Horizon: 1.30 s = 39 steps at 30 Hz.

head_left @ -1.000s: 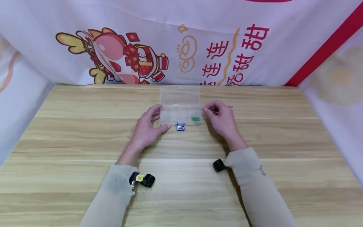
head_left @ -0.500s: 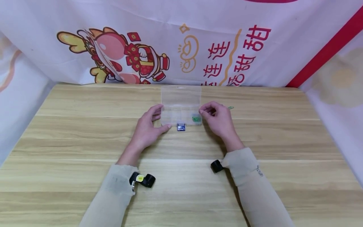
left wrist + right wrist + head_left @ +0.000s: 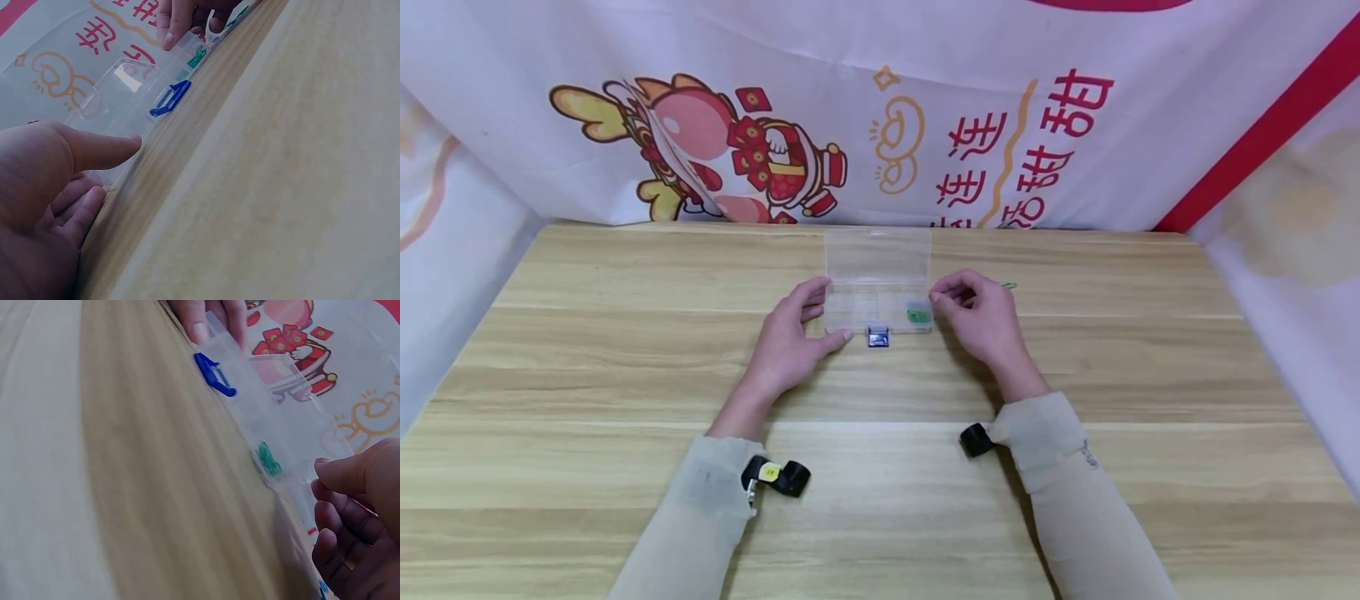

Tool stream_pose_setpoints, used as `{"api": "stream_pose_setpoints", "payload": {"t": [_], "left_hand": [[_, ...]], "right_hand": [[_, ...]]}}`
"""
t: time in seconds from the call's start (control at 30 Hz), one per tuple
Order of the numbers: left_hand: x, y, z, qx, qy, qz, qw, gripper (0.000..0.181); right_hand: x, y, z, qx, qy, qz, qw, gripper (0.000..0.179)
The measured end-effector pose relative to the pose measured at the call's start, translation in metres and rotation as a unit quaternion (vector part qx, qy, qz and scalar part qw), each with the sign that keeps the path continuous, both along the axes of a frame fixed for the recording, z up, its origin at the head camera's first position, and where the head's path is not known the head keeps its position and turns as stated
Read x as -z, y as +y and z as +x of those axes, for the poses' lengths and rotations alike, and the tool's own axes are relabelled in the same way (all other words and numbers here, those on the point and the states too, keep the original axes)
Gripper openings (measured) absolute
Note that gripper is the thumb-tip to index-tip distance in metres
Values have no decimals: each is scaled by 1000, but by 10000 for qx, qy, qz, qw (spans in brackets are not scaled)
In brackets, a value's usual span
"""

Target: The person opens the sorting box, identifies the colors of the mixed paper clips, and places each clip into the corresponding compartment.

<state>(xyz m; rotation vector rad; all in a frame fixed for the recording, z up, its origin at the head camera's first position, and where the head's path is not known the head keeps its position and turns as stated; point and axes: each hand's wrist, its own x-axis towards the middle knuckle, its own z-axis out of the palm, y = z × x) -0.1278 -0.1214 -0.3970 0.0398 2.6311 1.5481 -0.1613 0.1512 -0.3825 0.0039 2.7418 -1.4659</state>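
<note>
A clear plastic compartment box lies on the table with its lid raised at the back. Its blue latch hangs at the front. Several green paper clips lie in the front right compartment. My left hand grips the box's left end, thumb along the front edge and fingers round the back. At the right end is my right hand, its thumb and forefinger tips together right at the box wall; I cannot tell whether they pinch anything. In the right wrist view, its other fingers are curled.
A green paper clip end shows on the table beyond the right hand. Small red and blue bits appear beside that hand in the right wrist view. A printed cloth hangs behind the wooden table.
My right hand has moved a little left to the box's right wall. The small pale clip it pinched a second ago is out of sight. My left hand stays on the box.
</note>
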Motion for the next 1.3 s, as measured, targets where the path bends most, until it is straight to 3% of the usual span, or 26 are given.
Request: {"api": "stream_pose_setpoints", "payload": {"t": [0.43,0.63,0.83,1.3], "left_hand": [[0,-1,0,20,2,-1,10000,79],[0,-2,0,18,19,-6,10000,79],[0,-1,0,29,31,-7,10000,79],[-1,0,1,-1,-18,-45,10000,79]], "right_hand": [[2,61,10,673,-1,139,9976,23],[3,79,10,916,-243,193,9953,29],[4,85,9,850,-316,413,9950,31],[5,70,8,412,65,1138,9926,26]]}}
